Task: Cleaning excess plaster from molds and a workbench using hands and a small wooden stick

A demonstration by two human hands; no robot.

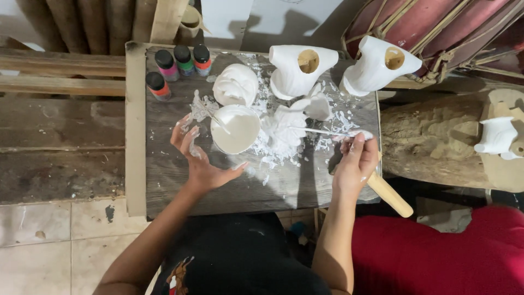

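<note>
Your right hand (357, 164) has a closed grip on a thin white-coated stick (322, 131), pinched at its right end; the stick runs left from the grip w/ its tip over a white plaster figure (284, 128) lying on the surface (180, 175). A wooden handle (388, 194) juts out below-right of that hand, past the surface edge; can't tell whether the hand grips it too.

Your left hand (199, 158) is open, fingers spread wide, holding nothing. It's smeared w/ white, palm up, just left of and below a round white bowl (236, 128) of plaster mix; the thumb sits at the bowl's lower rim, but can't tell if it touches. A thin stirrer (215, 117) leans in the bowl, upper left.

The figure lies just right of the bowl, between the two hands, w/ white crumbs and splatter around it. Above the bowl sits a ribbed white cast (236, 83). Further up from the right grip stand 2 white vase-like casts: one (302, 68) above the figure, one (376, 66) at the surface's far right corner. Each has a round hole showing tan inside.

Far upper left of the left hand are 4 small paint bottles (177, 66) w/ black caps. Well right of the right hand, a small white cast (495, 136) rests on a log (431, 139).
</note>
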